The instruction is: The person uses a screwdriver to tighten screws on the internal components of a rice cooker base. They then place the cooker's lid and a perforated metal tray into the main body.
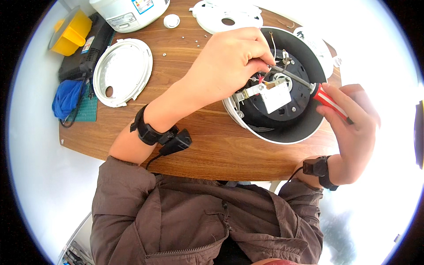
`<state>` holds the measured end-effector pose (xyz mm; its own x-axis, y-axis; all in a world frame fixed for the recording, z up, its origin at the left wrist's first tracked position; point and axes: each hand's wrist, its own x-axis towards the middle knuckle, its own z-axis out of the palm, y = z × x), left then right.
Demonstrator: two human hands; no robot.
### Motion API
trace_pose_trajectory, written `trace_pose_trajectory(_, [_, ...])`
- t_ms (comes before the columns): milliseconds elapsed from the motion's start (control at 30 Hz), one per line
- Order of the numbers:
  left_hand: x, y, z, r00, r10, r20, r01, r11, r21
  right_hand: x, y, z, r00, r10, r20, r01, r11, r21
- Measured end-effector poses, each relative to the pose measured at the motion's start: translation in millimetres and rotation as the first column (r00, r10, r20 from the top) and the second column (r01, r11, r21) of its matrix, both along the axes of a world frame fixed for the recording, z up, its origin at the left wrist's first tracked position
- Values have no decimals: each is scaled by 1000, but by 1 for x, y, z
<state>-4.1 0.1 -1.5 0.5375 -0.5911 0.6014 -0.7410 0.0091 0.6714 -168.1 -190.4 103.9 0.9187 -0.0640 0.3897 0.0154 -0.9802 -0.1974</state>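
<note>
An opened rice cooker body (309, 118) rests on the table, its dark inside showing wires, a black round plate (282, 112) and a white rectangular part (276, 98). My right hand (355, 110) grips a screwdriver (329, 101) by its red handle with white stripes. The shaft slants up and left over the cooker toward my left fingertips. Over the cooker's left rim, my left hand (240, 57) is closed in a pinch close to the shaft's tip and some wires. What exactly lies between those fingers is hidden.
A white round lid piece (99, 73) lies at the left, near small loose screws (164, 54). Behind stand a white appliance shell (128, 17), a white knob (172, 21) and a white disc (207, 17). At far left are a yellow container (73, 33), black case (81, 62) and blue cloth (68, 98).
</note>
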Motion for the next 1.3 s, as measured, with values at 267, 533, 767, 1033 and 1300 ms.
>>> trace_pose_trajectory(267, [-4, -2, 1, 969, 69, 236, -69, 998, -5, -4, 15, -1, 994, 43, 105, -29, 991, -132])
trace_pose_trajectory(533, [-3, 0, 5, 932, 119, 343, -122, 992, -13, -7, 12, 0, 996, 55, 75, -49, 995, -85])
trace_pose_trajectory(767, [-4, -2, 3, 962, 144, 234, -138, 990, -42, -13, 2, 2, 993, 79, 90, -75, 996, -55])
trace_pose_trajectory(1033, [-1, -2, 1, 990, 13, -138, -17, 999, -32, -25, -20, 2, 961, -187, 205, 196, 980, -27])
trace_pose_trajectory(1300, [-3, -5, 5, 953, 29, -301, -21, 999, 30, -20, -28, 6, 987, -78, 141, 72, 997, 41])
